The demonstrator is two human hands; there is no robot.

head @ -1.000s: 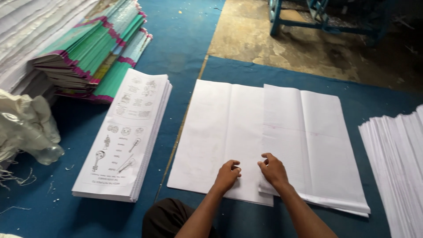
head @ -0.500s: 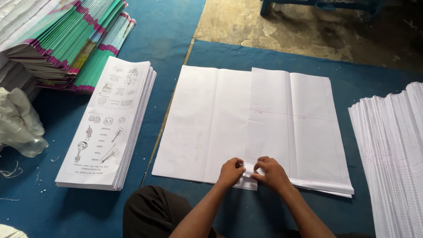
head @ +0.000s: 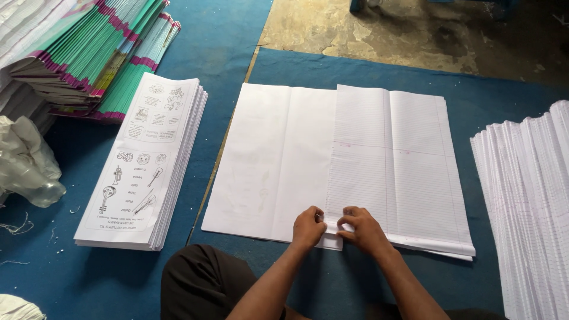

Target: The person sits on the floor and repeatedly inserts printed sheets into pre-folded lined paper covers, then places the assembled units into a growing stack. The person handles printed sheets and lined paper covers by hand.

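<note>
Fingers of the left hand (head: pixel 309 227) and right hand (head: pixel 363 230) pinched the near edge of the lined paper stack (head: pixel 391 172), which lay on the blue mat (head: pixel 237 53) beside plain white sheets (head: pixel 269 160). Farther left lay printed sheets (head: pixel 142 160), then notebooks (head: pixel 89 53).

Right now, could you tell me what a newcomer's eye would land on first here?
Probably the big ruled white sheets spread mid-floor on the blue mat, where the left hand and right hand pinch the near edge. To the left lies a stack of printed picture sheets, with green-and-pink book stacks behind it.
</note>
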